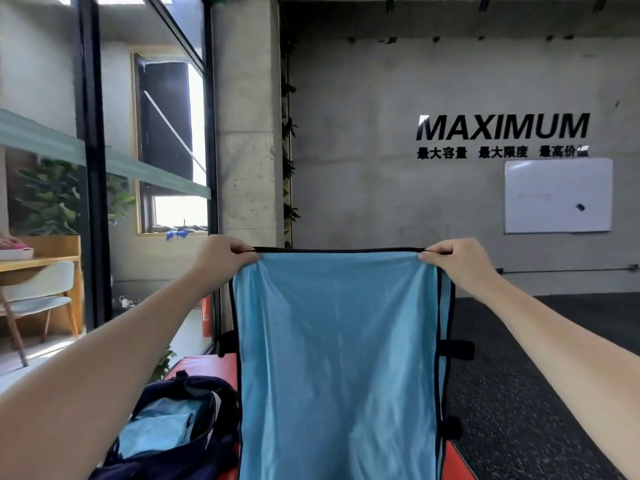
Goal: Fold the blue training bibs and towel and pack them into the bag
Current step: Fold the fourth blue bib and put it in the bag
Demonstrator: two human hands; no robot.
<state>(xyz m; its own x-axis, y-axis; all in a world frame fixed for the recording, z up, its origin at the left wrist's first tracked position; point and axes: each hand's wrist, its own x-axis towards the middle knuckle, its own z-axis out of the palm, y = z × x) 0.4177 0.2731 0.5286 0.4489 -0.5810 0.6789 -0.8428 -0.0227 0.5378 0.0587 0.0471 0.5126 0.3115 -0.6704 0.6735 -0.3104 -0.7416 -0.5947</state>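
Bag: near left, your dark blue bag (180, 427) sits open on a red mat (204, 367), folded light blue cloth (156, 431) inside.
Bib: a blue training bib (339, 368) hangs upright before you, black-edged.
Left hand: your left hand (221, 258) pinches its top left corner.
Right hand: your right hand (457, 259) pinches its top right corner.
Far: a whiteboard (557, 195) on the concrete wall.
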